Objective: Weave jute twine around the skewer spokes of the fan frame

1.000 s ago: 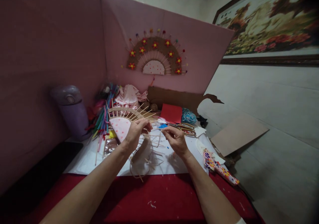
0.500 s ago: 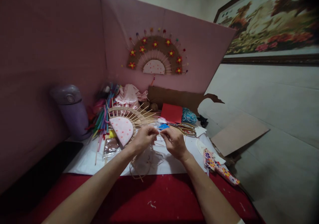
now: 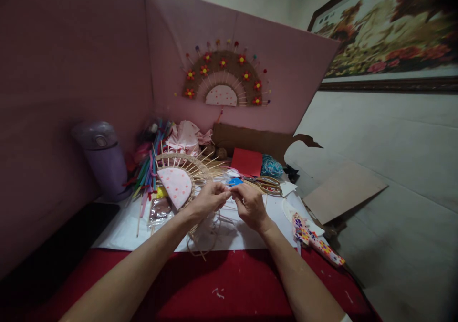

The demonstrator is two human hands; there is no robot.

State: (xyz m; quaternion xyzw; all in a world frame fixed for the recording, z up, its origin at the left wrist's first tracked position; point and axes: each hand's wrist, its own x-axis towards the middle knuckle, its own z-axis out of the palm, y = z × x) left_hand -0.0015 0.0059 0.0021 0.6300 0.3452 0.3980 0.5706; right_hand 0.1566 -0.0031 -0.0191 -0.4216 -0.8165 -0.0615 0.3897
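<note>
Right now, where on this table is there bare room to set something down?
The red cloth between the forearms, in front of the white sheet, is nearly bare. So is the sheet's left corner beside the purple flask. Behind left hand and right hand, fan, straws, scissors crowd; twine loops lie beneath.

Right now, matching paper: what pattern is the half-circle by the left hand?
Half-circle: pink with reddish dots; head view.

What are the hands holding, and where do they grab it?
The left hand and right hand pinch a tan string between their fingertips, beside the fan frame's stick tips; the exact spot is hidden.
</note>
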